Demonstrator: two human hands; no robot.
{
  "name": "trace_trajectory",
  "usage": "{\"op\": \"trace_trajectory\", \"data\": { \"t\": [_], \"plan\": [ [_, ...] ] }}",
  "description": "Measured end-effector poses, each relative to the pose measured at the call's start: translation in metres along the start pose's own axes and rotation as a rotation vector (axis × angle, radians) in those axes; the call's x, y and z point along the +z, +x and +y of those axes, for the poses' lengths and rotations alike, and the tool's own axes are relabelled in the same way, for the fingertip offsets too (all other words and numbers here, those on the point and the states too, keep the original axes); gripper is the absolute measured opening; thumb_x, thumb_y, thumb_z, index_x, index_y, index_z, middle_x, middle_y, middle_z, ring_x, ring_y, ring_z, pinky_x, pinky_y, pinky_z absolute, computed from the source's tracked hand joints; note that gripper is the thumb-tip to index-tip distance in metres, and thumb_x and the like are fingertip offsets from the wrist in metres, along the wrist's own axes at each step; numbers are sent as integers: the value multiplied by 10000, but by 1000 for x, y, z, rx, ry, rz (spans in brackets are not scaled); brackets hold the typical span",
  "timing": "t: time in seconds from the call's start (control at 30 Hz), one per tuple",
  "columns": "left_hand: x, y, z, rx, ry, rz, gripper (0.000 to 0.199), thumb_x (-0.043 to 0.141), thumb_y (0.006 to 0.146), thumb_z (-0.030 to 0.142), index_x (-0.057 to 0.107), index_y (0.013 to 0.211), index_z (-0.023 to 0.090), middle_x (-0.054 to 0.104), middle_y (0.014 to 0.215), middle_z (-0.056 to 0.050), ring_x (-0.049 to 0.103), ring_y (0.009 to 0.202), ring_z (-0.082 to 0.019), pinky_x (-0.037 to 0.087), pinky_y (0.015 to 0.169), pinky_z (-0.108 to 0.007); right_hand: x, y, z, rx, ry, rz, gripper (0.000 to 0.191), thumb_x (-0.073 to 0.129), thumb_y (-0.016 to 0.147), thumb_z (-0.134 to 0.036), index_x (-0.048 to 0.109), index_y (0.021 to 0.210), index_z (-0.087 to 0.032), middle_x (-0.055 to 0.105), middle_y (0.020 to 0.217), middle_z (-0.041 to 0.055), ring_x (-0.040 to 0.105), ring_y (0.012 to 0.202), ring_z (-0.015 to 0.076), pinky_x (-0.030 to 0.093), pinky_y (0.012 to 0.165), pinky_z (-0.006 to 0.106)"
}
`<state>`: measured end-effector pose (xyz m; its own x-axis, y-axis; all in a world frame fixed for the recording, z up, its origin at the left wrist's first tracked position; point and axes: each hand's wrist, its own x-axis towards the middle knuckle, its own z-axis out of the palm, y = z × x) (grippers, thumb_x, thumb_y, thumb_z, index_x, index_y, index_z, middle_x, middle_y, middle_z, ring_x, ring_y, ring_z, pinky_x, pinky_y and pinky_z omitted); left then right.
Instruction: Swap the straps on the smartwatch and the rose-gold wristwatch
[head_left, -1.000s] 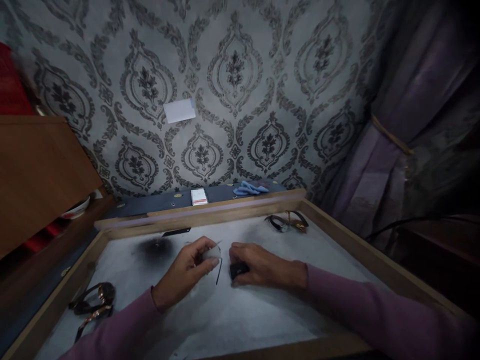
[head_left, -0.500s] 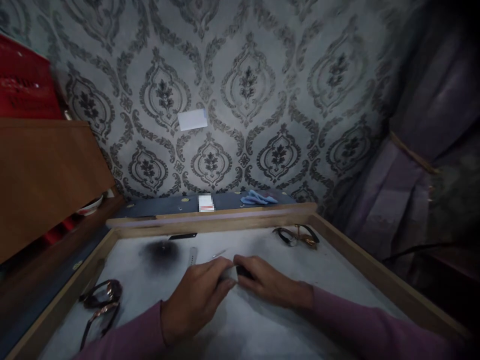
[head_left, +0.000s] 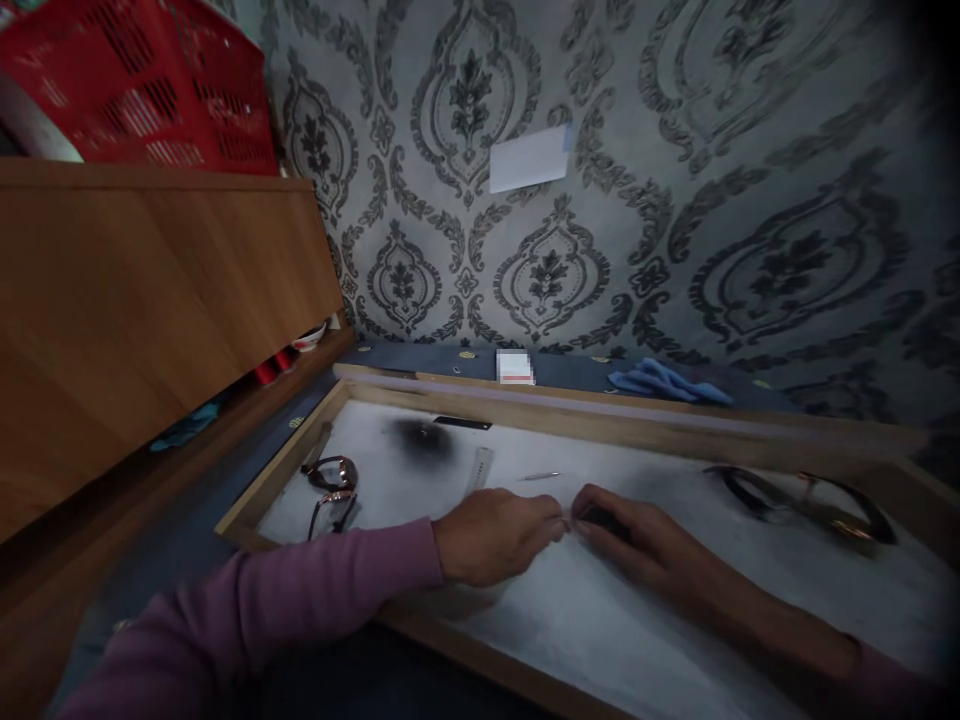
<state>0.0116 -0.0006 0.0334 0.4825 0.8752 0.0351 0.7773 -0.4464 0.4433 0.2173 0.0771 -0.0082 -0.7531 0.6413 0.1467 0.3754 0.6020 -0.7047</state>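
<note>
My left hand is closed in a pinch, its fingertips meeting those of my right hand above the white floor of a shallow wooden tray. Whatever the left fingers hold is hidden. My right hand curls closed around a small dark object, mostly covered by the fingers. Just beyond the hands lie a thin metal tool and a pale watch strap with holes. A black strip rests near the tray's back wall.
Watches lie at the tray's left end, and blurred dark-strapped watches at the right. Behind the rim are a blue cloth and a small white box. A wooden cabinet with a red basket stands left.
The view has swung left, showing more of the cabinet and basket. My hands stay together at the fingertips; the left hand has turned more palm-down, and the grey piece at its fingers is now hidden.
</note>
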Motion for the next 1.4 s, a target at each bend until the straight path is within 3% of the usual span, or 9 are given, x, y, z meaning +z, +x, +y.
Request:
{"op": "trace_trajectory", "data": {
  "t": [0.27, 0.53, 0.7, 0.87, 1.03, 1.23, 1.4],
  "plan": [
    [-2, -6, -4, -124, 70, -102, 224, 407, 999, 283, 596, 921, 189, 694, 818, -70, 679, 798, -261, 471, 701, -326, -2, 2, -4, 14, -57, -46, 317, 426, 918, -469, 566, 822, -202, 614, 658, 24, 522, 560, 155, 411, 536, 266],
    [-8, -1, -19, -212, -55, 6, 210, 391, 989, 271, 558, 885, 196, 644, 839, -59, 652, 848, -253, 457, 743, -328, -2, 2, -1, 33, -72, -69, 287, 413, 931, -435, 546, 823, -204, 582, 648, 12, 507, 560, 154, 405, 547, 265],
    [-4, 8, -30, -205, -328, 49, 219, 362, 952, 203, 486, 771, 196, 523, 628, 22, 545, 563, -132, 425, 565, -230, 0, 1, -1, -2, -41, -50, 241, 454, 926, -391, 542, 815, -196, 578, 672, 9, 495, 580, 147, 388, 558, 256],
    [5, 26, -33, -202, -602, 8, 228, 352, 925, 343, 484, 829, 183, 514, 643, 30, 498, 441, -101, 377, 383, -187, -1, -2, -2, 20, -2, 11, 143, 479, 897, -303, 549, 904, -180, 539, 677, -12, 463, 600, 139, 370, 582, 253],
    [13, 32, -29, -165, -693, 62, 278, 376, 924, 429, 490, 932, 176, 440, 601, 74, 415, 428, -76, 315, 387, -162, -2, -5, -5, 23, 156, 79, 159, 506, 880, -292, 538, 982, -175, 557, 782, 7, 482, 698, 146, 396, 634, 253],
    [10, 22, -25, -119, -651, 58, 317, 407, 950, 461, 526, 869, 179, 362, 521, 90, 323, 427, -89, 241, 413, -200, 3, -2, 2, 100, 484, 79, 173, 555, 868, -339, 521, 859, -170, 478, 666, -38, 443, 607, 110, 369, 570, 230],
    [7, 21, -21, -104, -588, 71, 284, 396, 955, 415, 508, 807, 200, 368, 551, 68, 361, 510, -120, 267, 471, -222, 5, -2, -3, 120, 460, 95, 190, 569, 869, -345, 538, 860, -158, 460, 657, -45, 417, 604, 107, 345, 572, 233]
  ]
}}
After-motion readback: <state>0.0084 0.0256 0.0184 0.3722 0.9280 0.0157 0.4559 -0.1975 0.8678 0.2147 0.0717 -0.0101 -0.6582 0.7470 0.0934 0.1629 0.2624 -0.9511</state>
